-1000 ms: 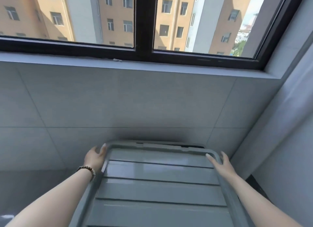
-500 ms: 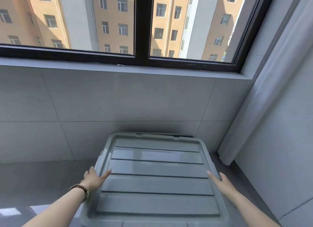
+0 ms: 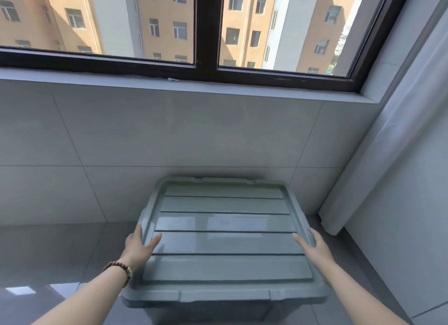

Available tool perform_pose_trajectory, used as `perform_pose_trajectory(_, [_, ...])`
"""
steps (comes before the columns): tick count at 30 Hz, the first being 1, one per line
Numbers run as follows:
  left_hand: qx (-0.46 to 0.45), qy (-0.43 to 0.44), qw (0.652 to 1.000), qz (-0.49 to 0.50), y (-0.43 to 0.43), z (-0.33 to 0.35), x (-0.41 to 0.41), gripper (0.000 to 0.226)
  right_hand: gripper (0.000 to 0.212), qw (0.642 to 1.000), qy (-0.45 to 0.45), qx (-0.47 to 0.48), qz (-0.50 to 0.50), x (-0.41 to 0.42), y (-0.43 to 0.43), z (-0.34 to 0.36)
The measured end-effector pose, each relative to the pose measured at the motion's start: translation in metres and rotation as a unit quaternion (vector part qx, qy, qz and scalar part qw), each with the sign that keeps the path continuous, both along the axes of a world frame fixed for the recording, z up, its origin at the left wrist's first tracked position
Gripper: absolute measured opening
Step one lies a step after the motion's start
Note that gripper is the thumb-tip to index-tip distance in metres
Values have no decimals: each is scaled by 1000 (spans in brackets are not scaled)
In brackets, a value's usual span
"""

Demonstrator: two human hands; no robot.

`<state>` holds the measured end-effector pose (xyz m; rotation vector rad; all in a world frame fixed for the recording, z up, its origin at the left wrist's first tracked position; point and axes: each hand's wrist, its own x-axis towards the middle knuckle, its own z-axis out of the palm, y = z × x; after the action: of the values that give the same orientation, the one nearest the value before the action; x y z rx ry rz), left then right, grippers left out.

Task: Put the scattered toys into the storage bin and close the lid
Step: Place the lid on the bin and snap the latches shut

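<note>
A grey-green storage bin (image 3: 208, 311) stands on the floor below the window, and its ribbed lid (image 3: 224, 242) lies flat on top, covering it. My left hand (image 3: 140, 248) rests on the lid's left rim, fingers spread, a bead bracelet on the wrist. On the lid's right rim lies my right hand (image 3: 312, 248), fingers apart too. Neither hand grips anything. No toys are visible; the inside of the bin is hidden by the lid.
A grey tiled wall (image 3: 169, 140) rises just behind the bin, with a black-framed window (image 3: 206, 34) above it. At the right hangs a pale curtain (image 3: 378, 160) beside a white wall. Glossy grey floor tiles (image 3: 53, 257) spread to the left.
The view has pulled back and down, so the whole lid now shows. Both hands have slid from the lid's far corners toward its nearer half, along the side rims.
</note>
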<state>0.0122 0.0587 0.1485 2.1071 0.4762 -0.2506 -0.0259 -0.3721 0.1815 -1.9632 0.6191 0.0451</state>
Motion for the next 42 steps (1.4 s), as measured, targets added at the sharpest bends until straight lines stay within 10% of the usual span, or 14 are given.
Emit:
perform_pose_trajectory(8, [35, -25, 999, 25, -1, -11, 1, 65, 82, 998, 10, 23, -60, 13, -15, -26])
perform_pose_trajectory(14, [304, 13, 951, -51, -44, -6, -2, 81, 90, 994, 90, 63, -30, 6, -19, -26])
perform_pose_trajectory(24, [254, -105, 898, -343, -247, -14, -10, 95, 115, 953, 157, 253, -54, -7, -43, -56])
perform_pose_trajectory(30, [312, -122, 897, -288, -277, -32, -14, 111, 67, 907, 176, 382, -21, -6, -44, -63])
perform_pose_trajectory(34, [301, -123, 903, -279, -275, -30, -15, 112, 112, 946, 100, 285, -121, 3, -50, -92])
perform_pose_trajectory(42, [308, -123, 901, -279, -276, -28, -16, 112, 34, 981, -61, 137, -126, 10, -38, -63])
